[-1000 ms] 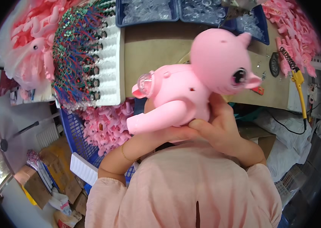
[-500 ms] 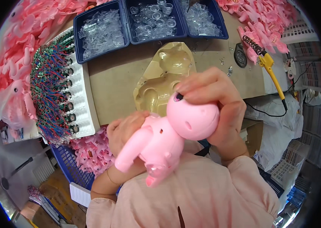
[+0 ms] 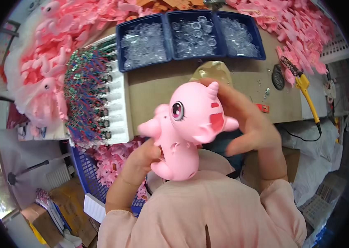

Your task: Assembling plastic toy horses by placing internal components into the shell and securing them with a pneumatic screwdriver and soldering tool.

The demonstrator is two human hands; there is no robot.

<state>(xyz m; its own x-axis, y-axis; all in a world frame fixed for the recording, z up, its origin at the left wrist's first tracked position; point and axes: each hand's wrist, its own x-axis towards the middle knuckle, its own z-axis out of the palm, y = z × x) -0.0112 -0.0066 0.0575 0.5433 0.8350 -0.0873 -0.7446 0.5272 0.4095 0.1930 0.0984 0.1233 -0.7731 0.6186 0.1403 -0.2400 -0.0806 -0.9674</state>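
A pink plastic toy unicorn (image 3: 184, 153) is in front of my chest, its large head tilted and one printed eye showing. A horn stands on the head, and a slotted opening shows red inside. My left hand (image 3: 144, 157) grips the body from the left; most of its fingers are hidden behind the toy. Beside the head, my right hand (image 3: 255, 124) is open, thumb spread apart from the fingers. Its fingertips pass behind the head near the horn, so whether they touch it I cannot tell. Behind the toy, a clear yellowish moulded plastic tray (image 3: 212, 71) is partly covered.
Blue bins (image 3: 143, 67) of clear plastic parts stand at the back. To the left, wired round components (image 3: 89, 91) lie on a white foam tray (image 3: 120, 124). Pink parts (image 3: 294, 33) heap up on both sides. A yellow-handled soldering iron (image 3: 306, 91) lies right, its cord hanging.
The unicorn has been turned, so its horn, other eye and slotted opening now show. My right hand has let its fingers spread from the head. The view has shifted.
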